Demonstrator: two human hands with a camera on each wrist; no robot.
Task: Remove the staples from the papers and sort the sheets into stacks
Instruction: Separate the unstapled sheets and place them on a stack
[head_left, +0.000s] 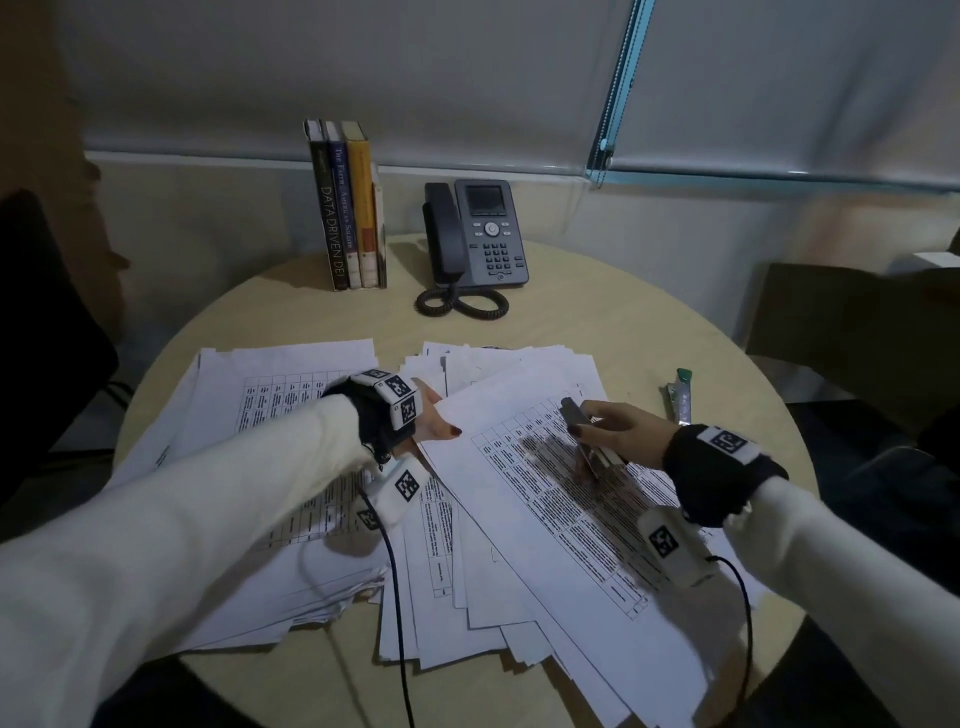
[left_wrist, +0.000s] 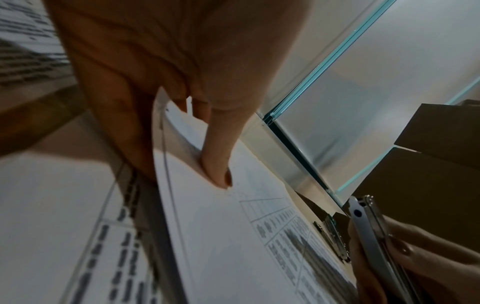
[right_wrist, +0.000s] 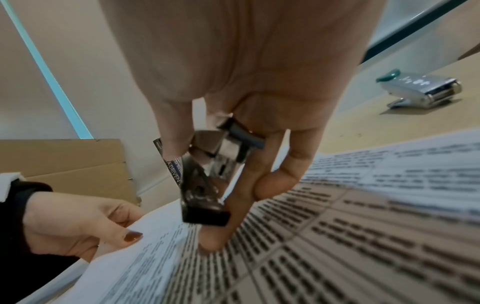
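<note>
On the round, pale wooden table (head_left: 597, 312) lie two loose heaps of white sheets printed with black tables of small text, too blurred to read. The left pile (head_left: 249, 395) is fanned out under the left forearm; the right pile (head_left: 493, 545) spreads from the table's middle toward the near edge, its sheets skewed at several angles.

The left hand (head_left: 434, 418) pinches the upper left corner of the top sheet (head_left: 545, 519) of the right pile, thumb on top, fingers under the edge, which is lifted slightly off the pile. The nails are dark red-brown.

The right hand (head_left: 618, 428) hovers over that same sheet, fingers curled round a small metal tool (head_left: 592, 441) with a dark end, a silver body and hinged plates; whether it is a stapler or a staple remover I cannot tell. It casts a dark shadow on the print below.

At the back of the table stand some books (head_left: 350, 208); one dark spine reads "DATA DRIVEN DE", another "THE FIFTH AMERICAN SOLDIER" as far as it can be made out. Right of them sits a dark desk phone (head_left: 475, 234) with a coiled cord. Far right, apart from the piles, lies a silver stapler (head_left: 680, 397) with a green tip.
</note>
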